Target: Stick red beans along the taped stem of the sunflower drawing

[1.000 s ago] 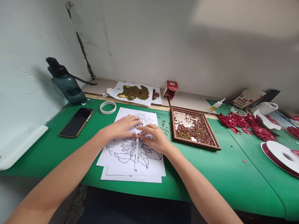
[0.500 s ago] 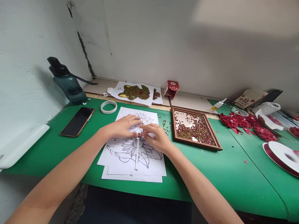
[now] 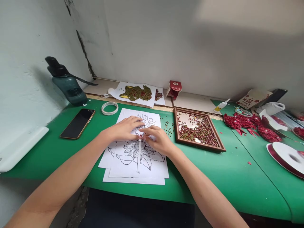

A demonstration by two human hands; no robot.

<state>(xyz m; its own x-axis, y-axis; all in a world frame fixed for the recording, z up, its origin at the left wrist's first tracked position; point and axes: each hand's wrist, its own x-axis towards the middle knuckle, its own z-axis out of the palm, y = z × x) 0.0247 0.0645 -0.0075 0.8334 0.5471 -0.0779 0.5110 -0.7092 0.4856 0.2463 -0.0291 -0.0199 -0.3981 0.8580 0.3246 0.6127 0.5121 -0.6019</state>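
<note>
Phone (image 3: 77, 123): left of the left hand.
Tape roll (image 3: 109, 108): beyond the left wrist.
Left hand (image 3: 125, 129): palm down, fingers slightly bent, thumb by the strip's far end; pinch cannot be told.
White strip (image 3: 139, 148): from between both hands toward the wearer, over a flower drawing (image 3: 128, 158); probably light, pliant, easily creased; best held by its ends.
Right hand (image 3: 158, 139): fingers curled, tips drawn close there; grip unclear.
Bean-filled frame (image 3: 200, 146): right of the right hand.

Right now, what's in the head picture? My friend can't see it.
A person's left hand and right hand are close together over sunflower drawings on a green table, with a phone on the left and a brown frame on the right.
</note>
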